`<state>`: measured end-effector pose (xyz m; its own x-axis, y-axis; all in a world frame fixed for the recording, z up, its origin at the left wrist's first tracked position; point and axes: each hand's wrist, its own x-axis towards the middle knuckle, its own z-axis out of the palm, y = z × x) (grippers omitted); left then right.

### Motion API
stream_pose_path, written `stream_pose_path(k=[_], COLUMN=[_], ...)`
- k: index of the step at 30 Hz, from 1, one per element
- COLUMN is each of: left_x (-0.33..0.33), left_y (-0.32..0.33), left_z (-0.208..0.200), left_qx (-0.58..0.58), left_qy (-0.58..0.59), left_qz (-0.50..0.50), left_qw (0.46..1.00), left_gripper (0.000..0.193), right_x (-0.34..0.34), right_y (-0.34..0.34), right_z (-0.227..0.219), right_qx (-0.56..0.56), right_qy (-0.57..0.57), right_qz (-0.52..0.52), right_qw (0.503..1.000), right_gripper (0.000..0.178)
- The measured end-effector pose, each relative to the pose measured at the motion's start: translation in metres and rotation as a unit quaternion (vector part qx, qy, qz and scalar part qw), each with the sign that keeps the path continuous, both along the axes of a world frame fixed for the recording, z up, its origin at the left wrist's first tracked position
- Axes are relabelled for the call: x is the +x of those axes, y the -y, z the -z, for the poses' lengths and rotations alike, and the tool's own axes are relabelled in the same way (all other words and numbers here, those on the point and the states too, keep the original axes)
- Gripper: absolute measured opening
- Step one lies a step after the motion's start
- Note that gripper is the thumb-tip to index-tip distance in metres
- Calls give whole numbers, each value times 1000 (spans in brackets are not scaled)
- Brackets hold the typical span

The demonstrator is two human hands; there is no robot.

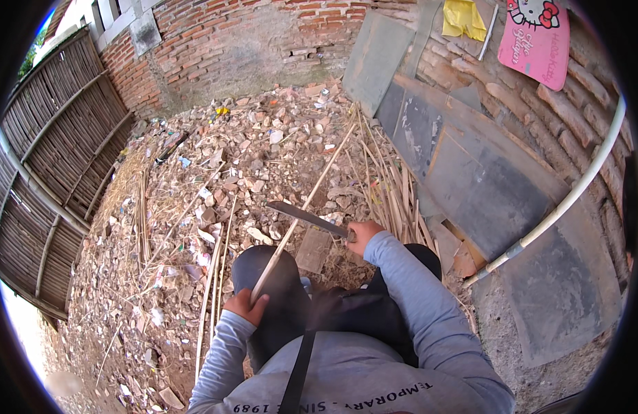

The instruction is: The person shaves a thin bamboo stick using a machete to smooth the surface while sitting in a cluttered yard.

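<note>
Nearest the camera is the person's grey shirt, a black strap running down it, with dark trousers over bent knees beyond. At the far left stands a fence of close-set brown canes with pale crossbars; right of it, a brick wall rises behind ground littered with stones, broken pieces and dry stalks. Several thin strips lie lengthwise on this ground, just left of the left knee. The left hand, beside that knee, is closed around the lower end of a long pale stick, which slants up and to the right over the knee. A long dark blade crosses the stick in view, its tip to the left; whether the two touch cannot be told. The right hand grips the blade's handle end, above the gap between the knees. Past it, more split strips lie in a loose pile. Farther right, dark panels lean against the wall, below a yellow sheet and a pink one, and a pale pole slants upward at the right.
</note>
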<state>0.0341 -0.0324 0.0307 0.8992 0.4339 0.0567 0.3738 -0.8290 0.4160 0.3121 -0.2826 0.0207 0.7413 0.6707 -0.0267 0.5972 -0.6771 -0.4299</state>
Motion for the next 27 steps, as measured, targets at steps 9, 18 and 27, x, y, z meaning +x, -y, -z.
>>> stream_pose_path(k=[9, 18, 27], left_x=[1, 0, 0], left_y=[3, 3, 5], left_z=[-1, 3, -1], left_qx=[17, 24, 26], left_qy=[-9, 1, 0], left_qz=[-11, -9, -11], left_qw=[1000, 1000, 1000], left_gripper=[48, 48, 47], right_x=[-1, 2, 6], right_y=[0, 1, 1], right_z=[-1, 11, 20], right_qx=[-1, 45, 62], right_qy=[9, 35, 37], right_qz=[-8, -11, -14], right_qw=[1000, 998, 997], right_gripper=[41, 34, 32])
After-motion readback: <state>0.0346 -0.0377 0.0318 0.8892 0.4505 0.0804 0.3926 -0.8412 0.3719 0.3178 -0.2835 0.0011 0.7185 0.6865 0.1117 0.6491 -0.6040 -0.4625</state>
